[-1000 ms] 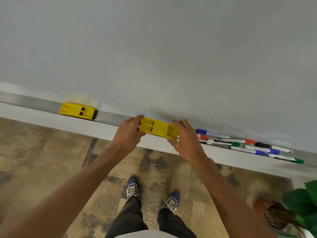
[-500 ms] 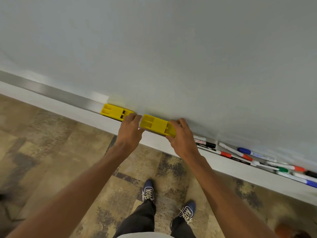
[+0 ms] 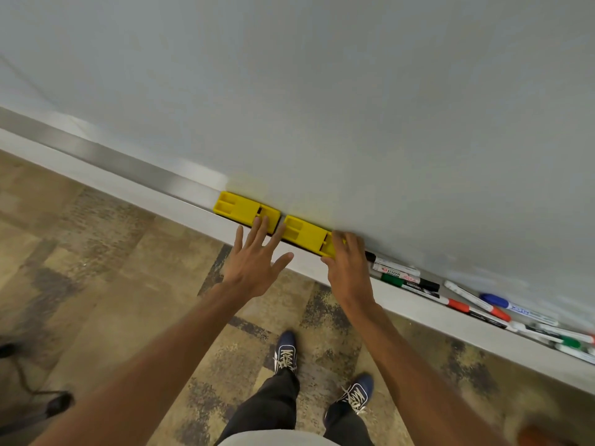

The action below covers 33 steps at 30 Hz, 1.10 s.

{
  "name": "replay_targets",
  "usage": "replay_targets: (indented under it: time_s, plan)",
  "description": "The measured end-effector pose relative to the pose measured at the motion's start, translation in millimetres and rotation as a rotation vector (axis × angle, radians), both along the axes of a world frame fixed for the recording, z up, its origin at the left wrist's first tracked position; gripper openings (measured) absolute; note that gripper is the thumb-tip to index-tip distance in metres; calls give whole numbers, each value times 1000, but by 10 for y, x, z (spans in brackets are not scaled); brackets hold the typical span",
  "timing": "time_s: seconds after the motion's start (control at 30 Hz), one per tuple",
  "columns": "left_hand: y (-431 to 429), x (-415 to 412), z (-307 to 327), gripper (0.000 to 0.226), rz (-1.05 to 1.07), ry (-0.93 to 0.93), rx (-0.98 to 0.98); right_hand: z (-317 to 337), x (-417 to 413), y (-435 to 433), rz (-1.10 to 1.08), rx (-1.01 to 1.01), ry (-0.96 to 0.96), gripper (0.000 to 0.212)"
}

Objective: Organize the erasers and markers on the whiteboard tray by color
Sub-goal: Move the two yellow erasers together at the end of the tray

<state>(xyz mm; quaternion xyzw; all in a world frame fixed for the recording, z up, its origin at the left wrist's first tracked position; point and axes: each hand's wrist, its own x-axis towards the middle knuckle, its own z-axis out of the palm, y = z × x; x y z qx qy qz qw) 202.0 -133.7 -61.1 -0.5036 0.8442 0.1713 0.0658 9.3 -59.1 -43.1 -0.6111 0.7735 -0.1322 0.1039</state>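
Two yellow erasers lie end to end on the whiteboard tray [image 3: 135, 170]. The left eraser [image 3: 240, 210] has the fingertips of my left hand [image 3: 256, 259] resting over its right end; that hand is flat with fingers spread and holds nothing. The right eraser [image 3: 304, 234] is gripped at its right end by my right hand [image 3: 346, 263], thumb at the front edge and fingers at the back. Right of that hand a loose pile of markers [image 3: 405, 278] lies in the tray: black, red, green and blue caps [image 3: 492, 299], several more running off to the right.
The whiteboard [image 3: 322, 91] fills the upper view. Below the tray is patterned carpet [image 3: 112, 252] with my two blue shoes [image 3: 286, 349]. A dark cable and chair foot [image 3: 58, 403] sit at the lower left. The tray's left stretch is bare metal.
The carried eraser has come down onto the tray beside the other one. My left hand has let go of it and opened flat. The view has shifted left, showing more markers.
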Motion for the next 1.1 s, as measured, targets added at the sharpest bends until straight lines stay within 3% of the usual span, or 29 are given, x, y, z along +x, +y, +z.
replay_targets:
  time_s: [0.53, 0.83, 1.0, 1.1]
  plan:
    - [-12, 51, -103, 79, -27, 12, -17, -175, 156, -54, -88, -49, -85, 56]
    - [-21, 106, -95, 74, -60, -15, -11, -255, 137, 8, -104, -144, -254, 35]
    - [-4, 79, -55, 76, -61, 15, -14, -271, 112, 64, -88, -128, -260, 34]
    - [25, 32, -8, 75, -61, 86, -36, -254, 60, 117, -98, -139, -170, 31]
